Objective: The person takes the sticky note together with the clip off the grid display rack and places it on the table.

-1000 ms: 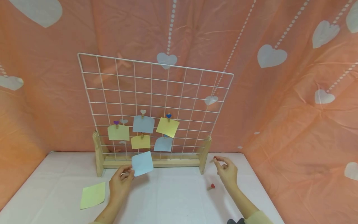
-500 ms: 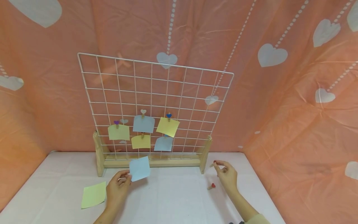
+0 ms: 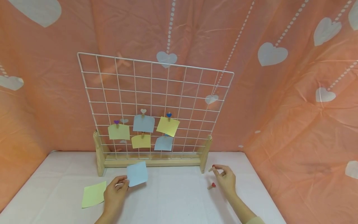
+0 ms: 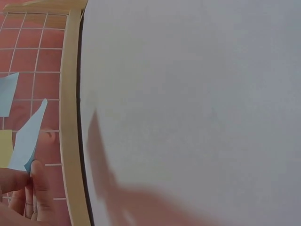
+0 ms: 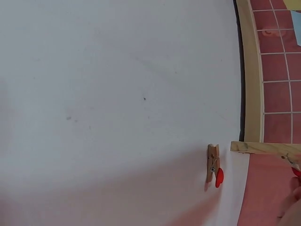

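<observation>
My left hand pinches a light blue sticky note by its lower left edge, above the table in front of the rack. In the left wrist view that blue note appears nearly edge-on between thumb and fingers. My right hand pinches a small wooden clothespin with a red heart, off the rack's right foot. A second red-heart clothespin lies on the table just below that hand; the right wrist view shows this lying clothespin close to the wooden foot. A yellow-green sticky note lies left of my left hand.
A white wire grid stands in a wooden base at the back of the table. Several blue, yellow and green notes hang on it from heart clothespins, among them a yellow note. An orange heart-patterned cloth surrounds the table.
My left hand has drawn the blue note down and left, away from the grid. My right hand has lowered slightly, still holding its clothespin.
</observation>
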The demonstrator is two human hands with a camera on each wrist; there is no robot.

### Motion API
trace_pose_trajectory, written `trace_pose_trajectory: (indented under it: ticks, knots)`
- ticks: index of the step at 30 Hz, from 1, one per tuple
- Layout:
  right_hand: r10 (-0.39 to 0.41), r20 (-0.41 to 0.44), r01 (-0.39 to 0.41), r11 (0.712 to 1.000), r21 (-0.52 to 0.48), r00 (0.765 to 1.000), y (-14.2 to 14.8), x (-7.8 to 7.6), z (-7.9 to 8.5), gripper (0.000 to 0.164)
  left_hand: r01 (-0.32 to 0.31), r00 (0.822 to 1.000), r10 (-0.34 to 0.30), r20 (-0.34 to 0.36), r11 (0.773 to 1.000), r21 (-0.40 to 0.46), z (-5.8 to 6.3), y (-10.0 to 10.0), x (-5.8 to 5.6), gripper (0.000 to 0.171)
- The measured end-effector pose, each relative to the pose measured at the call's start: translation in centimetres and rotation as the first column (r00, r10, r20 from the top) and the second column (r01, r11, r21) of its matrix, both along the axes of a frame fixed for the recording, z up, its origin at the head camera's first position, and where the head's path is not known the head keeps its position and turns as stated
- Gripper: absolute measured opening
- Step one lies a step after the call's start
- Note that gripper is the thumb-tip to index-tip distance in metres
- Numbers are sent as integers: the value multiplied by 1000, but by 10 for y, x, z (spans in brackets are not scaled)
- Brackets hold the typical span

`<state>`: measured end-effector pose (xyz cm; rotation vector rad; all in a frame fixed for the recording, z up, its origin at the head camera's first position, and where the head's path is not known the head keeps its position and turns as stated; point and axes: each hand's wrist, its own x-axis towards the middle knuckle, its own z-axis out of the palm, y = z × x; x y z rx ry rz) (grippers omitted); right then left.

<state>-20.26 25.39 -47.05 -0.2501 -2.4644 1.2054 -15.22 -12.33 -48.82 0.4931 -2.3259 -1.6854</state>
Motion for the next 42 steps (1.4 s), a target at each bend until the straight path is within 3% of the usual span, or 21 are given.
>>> trace_pose_trajectory:
  ticks: [6, 24, 30, 42]
  knots:
    - [2, 90, 0, 1000, -22, 996, 1, -2, -11, 19, -7, 999, 7, 32, 1000, 13, -7, -6, 5, 24]
    - [73, 182, -57, 994, -91, 981, 6, -4, -32, 20, -11, 993, 12, 120, 1000, -3, -18, -16, 12, 28]
    - [66, 194, -48, 994, -97, 979, 8, -5, -36, 19, -5, 993, 4, 121, 1000, 13, -21, -17, 11, 31]
    - [108, 195, -95, 993, -73, 975, 4, -3, -42, 17, -44, 982, 52, 179, 998, -49, -29, -25, 16, 29]
